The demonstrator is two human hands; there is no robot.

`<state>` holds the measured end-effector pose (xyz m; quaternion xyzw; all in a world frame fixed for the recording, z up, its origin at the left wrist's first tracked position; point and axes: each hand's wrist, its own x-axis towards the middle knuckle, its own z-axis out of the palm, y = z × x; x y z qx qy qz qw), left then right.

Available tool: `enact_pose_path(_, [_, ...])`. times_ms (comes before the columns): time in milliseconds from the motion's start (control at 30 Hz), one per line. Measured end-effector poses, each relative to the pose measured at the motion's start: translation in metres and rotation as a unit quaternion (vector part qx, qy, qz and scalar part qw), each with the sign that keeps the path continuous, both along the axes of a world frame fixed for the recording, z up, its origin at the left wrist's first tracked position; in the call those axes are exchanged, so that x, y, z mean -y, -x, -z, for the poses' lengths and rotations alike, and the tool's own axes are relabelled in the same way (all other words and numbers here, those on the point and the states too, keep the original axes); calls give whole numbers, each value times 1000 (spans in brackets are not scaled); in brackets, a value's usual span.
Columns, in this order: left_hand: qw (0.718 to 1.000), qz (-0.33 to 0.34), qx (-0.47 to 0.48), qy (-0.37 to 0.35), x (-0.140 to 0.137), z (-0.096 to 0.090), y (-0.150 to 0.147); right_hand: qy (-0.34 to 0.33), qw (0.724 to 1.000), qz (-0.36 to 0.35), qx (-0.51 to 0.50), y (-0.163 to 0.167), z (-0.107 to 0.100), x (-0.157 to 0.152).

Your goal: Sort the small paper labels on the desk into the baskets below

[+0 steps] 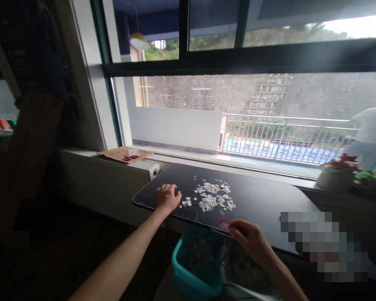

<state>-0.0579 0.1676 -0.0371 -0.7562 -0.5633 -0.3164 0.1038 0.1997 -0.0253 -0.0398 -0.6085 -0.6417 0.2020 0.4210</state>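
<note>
The right hand (247, 233) is pinching the rim of a pink-ringed clear disc (219, 223) lying just to its left on the worktop (260, 194), while the left hand (167, 197) is resting half-curled, seemingly empty, beside small pale pieces (213, 195) scattered to its right. The disc is looking light, thin and slick, the rim probably offering the surest hold; no writing is showing legibly.

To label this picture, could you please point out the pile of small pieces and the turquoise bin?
Pile of small pieces (211, 200): head view, its middle.
Turquoise bin (196, 288): head view, near wall.
</note>
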Motion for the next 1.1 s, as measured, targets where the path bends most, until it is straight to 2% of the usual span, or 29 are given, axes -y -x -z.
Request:
enact_pose_path(67, [1000,-3,2,-7,0,0,0,0,1000,8,-10,-2,1,-3])
enact_pose_path(167, [999,3,12,-30,1,1,0,-13,997,73,-12,-11,3,-12])
enact_pose_path(300, [997,33,24,-68,4,1,0,-17,986,155,49,-24,1,-21])
enact_pose_path(400, [994,64,20,-85,7,1,0,-12,980,186,70,-26,-1,-25])
enact_pose_path(500, [993,84,12,-82,8,0,0,-8,985,158,66,-18,-4,-34])
enact_pose_path(733, [996,77,-2,-34,13,-1,-2,-7,993,79,90,9,-16,-53])
enact_pose_path(933, [996,76,10,-49,16,0,-3,1,989,82,126,6,-22,-43])
enact_pose_path(1100, [995,67,21,-78,15,2,-3,-13,989,71,128,17,-26,-51])
